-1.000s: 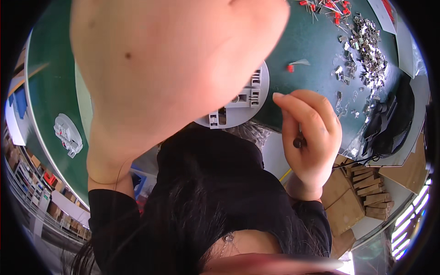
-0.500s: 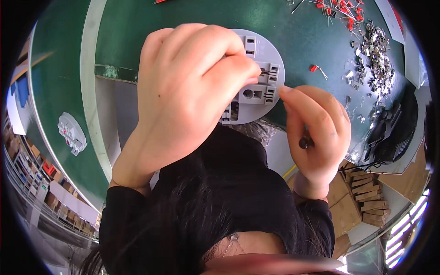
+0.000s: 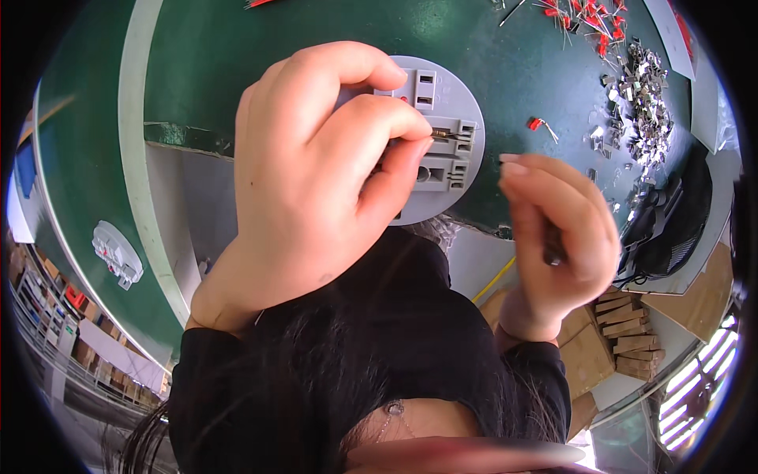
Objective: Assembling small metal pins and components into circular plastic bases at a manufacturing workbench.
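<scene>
A round light-grey plastic base (image 3: 466,87) with moulded slots and raised blocks lies at the edge of the green bench. My left hand (image 3: 316,158) covers its left part. Thumb and forefinger pinch a thin brass-coloured metal piece (image 3: 440,133) at a slotted block on the base. To the right, apart from the base, is my right hand (image 3: 564,213), slightly blurred. Its fingers curl round a dark tool (image 3: 554,250), of which only a rounded end shows. A tiny dark tip shows at the thumb and forefinger; I cannot tell what it belongs to.
One red component with wire legs (image 3: 536,124) lies right of the base. Beyond are a heap of small metal clips (image 3: 651,110), a pile of red components (image 3: 588,20) and a black mesh object (image 3: 675,225). Another grey base (image 3: 117,251) rests on the left green surface.
My right hand has drawn away from the base, to the right. My left hand has shifted a little, uncovering the brass-coloured piece. The base appears slightly farther left.
</scene>
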`<state>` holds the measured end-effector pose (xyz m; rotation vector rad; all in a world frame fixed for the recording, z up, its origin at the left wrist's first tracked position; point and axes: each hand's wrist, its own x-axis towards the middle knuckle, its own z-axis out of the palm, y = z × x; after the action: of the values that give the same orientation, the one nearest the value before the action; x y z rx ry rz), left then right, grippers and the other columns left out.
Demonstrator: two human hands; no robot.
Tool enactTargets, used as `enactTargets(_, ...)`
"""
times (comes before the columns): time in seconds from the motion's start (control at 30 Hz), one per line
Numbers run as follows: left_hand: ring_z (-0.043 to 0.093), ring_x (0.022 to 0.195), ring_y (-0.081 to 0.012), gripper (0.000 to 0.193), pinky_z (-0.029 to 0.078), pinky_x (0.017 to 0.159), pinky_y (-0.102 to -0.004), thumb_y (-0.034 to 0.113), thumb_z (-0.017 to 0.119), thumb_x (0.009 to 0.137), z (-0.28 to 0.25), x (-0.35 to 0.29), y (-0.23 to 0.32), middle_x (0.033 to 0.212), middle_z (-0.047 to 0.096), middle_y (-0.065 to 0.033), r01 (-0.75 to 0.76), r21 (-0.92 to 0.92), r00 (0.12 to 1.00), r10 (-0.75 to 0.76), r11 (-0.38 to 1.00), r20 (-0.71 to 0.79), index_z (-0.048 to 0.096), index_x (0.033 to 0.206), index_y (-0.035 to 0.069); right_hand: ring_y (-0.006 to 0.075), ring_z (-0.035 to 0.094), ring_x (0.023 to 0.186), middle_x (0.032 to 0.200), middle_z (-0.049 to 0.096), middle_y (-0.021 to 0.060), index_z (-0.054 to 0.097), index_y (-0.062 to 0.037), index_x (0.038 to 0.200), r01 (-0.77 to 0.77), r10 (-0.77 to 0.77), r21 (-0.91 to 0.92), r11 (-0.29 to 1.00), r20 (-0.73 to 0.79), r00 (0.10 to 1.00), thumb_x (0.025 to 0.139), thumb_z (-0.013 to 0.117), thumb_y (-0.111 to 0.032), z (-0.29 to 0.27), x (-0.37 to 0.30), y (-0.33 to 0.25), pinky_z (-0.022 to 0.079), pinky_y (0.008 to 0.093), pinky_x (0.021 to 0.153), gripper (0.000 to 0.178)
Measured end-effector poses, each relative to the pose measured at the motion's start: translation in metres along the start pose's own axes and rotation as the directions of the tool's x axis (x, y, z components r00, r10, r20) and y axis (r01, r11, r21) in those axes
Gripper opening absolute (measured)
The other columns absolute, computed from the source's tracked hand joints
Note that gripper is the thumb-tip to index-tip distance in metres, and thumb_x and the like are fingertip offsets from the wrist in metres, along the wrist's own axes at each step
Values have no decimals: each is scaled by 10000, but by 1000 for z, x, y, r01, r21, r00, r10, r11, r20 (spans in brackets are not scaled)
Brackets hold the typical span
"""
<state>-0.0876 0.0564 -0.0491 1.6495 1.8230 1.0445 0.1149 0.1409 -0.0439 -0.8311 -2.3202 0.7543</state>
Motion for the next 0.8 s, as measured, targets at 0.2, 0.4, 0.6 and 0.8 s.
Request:
enactTargets(0.2, 647, 1013, -220, 192, 576, 733, -259, -123, 742, 772, -7, 11, -6, 1189, 568, -141, -97, 26, 993, 95, 995, 66, 681, 919, -15, 166, 634, 628, 886, 750, 22, 713, -98, 997, -81, 81, -73, 994, -1, 997, 673, 793, 66, -7, 10, -8, 444, 270, 547, 371)
enactTargets(0.4, 646, 1107, -266, 200, 580, 768, -285, -132, 742, 756, -6, 9, -6, 1196, 578, -146, -88, -34, 993, 90, 996, 80, 671, 909, -24, 137, 624, 674, 883, 745, 53, 706, -56, 925, 34, -20, -118, 992, 118, 993, 741, 799, 56, -10, 26, 2, 427, 251, 577, 234)
enactTargets(0.6, 638, 1142, -289, 214, 575, 801, -296, -145, 734, 747, -8, 8, -4, 1191, 585, -152, -89, -21, 992, 91, 996, 90, 669, 907, -19, 177, 616, 661, 879, 730, 49, 704, -77, 912, 190, -162, -131, 973, 198, 967, 695, 822, 6, -17, 39, 16, 435, 288, 588, 261)
enactTargets(0.8, 636, 1124, -311, 246, 564, 840, -341, -128, 749, 699, -7, 11, 0, 1164, 607, -144, -78, -14, 994, 79, 997, 79, 669, 895, -2, 178, 582, 629, 909, 723, 33, 716, -101, 909, 288, -234, -181, 940, 271, 934, 643, 791, -25, -23, 47, 16, 420, 304, 577, 287)
